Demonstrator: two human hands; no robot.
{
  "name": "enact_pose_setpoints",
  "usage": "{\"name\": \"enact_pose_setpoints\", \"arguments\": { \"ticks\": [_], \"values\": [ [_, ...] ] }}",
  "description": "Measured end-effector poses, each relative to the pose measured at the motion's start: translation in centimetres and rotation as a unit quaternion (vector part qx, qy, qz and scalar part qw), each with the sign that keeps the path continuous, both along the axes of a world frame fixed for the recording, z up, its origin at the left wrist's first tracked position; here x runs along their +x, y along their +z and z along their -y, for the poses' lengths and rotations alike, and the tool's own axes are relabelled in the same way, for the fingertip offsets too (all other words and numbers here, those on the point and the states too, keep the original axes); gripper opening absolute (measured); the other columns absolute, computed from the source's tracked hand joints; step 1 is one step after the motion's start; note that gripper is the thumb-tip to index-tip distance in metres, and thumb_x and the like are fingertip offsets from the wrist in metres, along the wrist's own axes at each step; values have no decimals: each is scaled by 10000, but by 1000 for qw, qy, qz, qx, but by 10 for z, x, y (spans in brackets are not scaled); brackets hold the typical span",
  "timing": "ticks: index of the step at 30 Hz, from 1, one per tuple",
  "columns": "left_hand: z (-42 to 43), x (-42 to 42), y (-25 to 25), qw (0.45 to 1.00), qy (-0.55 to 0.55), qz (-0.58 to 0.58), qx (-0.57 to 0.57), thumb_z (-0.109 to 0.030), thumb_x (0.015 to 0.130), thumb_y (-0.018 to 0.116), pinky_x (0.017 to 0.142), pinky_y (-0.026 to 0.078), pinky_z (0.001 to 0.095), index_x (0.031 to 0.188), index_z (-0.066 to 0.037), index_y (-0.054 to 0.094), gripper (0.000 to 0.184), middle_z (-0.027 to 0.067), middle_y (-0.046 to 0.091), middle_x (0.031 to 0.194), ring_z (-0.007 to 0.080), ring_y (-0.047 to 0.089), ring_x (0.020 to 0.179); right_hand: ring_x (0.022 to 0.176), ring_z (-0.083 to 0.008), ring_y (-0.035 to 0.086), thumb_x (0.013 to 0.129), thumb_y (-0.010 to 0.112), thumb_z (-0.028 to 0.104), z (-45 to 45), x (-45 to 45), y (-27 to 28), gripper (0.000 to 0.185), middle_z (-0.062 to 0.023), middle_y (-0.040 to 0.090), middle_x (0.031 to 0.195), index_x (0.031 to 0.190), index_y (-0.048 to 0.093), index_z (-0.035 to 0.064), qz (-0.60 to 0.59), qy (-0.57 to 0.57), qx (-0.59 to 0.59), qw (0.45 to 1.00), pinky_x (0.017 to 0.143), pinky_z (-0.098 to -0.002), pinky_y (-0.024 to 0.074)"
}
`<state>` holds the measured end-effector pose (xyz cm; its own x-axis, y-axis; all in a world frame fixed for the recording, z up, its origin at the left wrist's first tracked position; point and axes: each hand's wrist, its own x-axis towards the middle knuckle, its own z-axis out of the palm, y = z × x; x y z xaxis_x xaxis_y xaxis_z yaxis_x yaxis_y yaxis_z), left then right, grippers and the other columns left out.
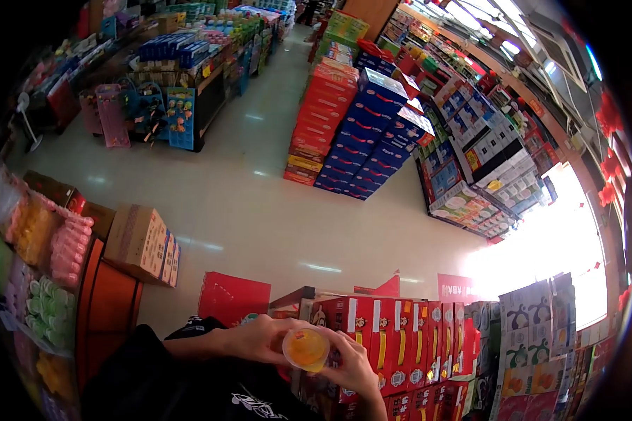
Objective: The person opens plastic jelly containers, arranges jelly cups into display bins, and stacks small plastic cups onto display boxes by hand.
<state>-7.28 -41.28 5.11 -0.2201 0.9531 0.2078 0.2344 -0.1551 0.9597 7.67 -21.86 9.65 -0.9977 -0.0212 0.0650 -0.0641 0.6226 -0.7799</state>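
Observation:
A small clear plastic cup with yellow-orange contents is held in front of my body, its round top facing up toward me. From the left, my left hand closes its fingers around the cup's side. My right hand grips the opposite side, thumb and fingers curved about it. Whether the contents are fruit or jelly I cannot make out. Just beyond and beside my right hand stand red gift boxes in a row.
Stacked red boxes and blue boxes rise from the floor ahead. Cardboard cartons stand at left beside a wooden-sided display of pink and green goods. Pale cartons are piled at lower right.

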Motion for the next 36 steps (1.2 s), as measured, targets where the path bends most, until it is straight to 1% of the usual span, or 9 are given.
{"name": "enact_pose_setpoints", "arguments": {
  "ticks": [2,7,9,12,15,18,22,30,36],
  "values": [
    [17,0,1,1000,20,-4,-18,-270,754,843,883,554,336,1330,-29,478,723,137,676,1099,241,689,1001,875,-298,625,713,827,191,13,-4,-9,725,-145,624,963,1335,494,23,1,4,-19,1000,786,-378,527],
    [54,0,0,997,76,2,-21,-253,740,855,880,548,328,1312,-21,496,715,137,672,1110,223,682,1014,1093,-324,637,706,835,172,46,-19,-14,742,-199,619,1198,1334,477,3,-16,23,-23,999,889,-372,528],
    [70,3,0,994,88,25,-54,-251,736,858,876,546,324,1310,-17,498,717,138,668,1119,217,682,1014,1091,-313,644,718,828,153,59,-23,-18,747,-205,618,1198,1348,458,0,-10,30,-44,999,886,-371,533],
    [91,11,-4,991,135,10,23,-274,742,851,718,545,260,1385,-40,448,795,112,689,976,136,672,773,1100,-299,646,736,815,123,81,-25,-15,749,-218,616,1196,1366,430,-3,10,46,-58,997,883,-366,538],
    [114,19,-14,986,161,44,14,-266,732,859,739,547,274,1381,-39,444,803,111,691,998,142,680,816,1108,-297,644,747,798,94,99,-31,-22,744,-227,608,1206,1376,413,-5,-1,72,-40,997,877,-360,543],
    [142,24,-11,978,197,62,-32,-248,681,892,963,492,338,1359,-13,445,845,137,658,1163,222,638,1106,1119,-311,636,754,783,88,124,-36,-26,739,-229,595,1223,1382,405,-5,6,87,-72,994,890,-361,536],
    [173,36,-14,959,283,6,20,-255,700,879,906,519,333,1355,-29,447,816,137,677,1076,210,666,1035,1109,-334,631,761,764,99,151,-43,-37,735,-231,580,1233,1392,400,0,-3,120,-57,991,905,-366,519],
    [225,65,-36,926,375,-3,42,-316,677,884,952,498,359,1377,-9,416,896,165,632,1188,274,637,1114,875,-297,642,757,789,124,211,-39,-36,695,-162,617,977,1357,461,0,-53,132,-80,987,779,-354,519],
    [255,73,-47,930,358,-67,56,-402,623,901,972,475,388,1382,-6,422,980,193,569,1278,320,593,1163,801,-222,623,728,827,149,248,-17,-47,684,-128,601,883,1311,506,-5,-65,78,-125,987,686,-319,500]
  ]
}}
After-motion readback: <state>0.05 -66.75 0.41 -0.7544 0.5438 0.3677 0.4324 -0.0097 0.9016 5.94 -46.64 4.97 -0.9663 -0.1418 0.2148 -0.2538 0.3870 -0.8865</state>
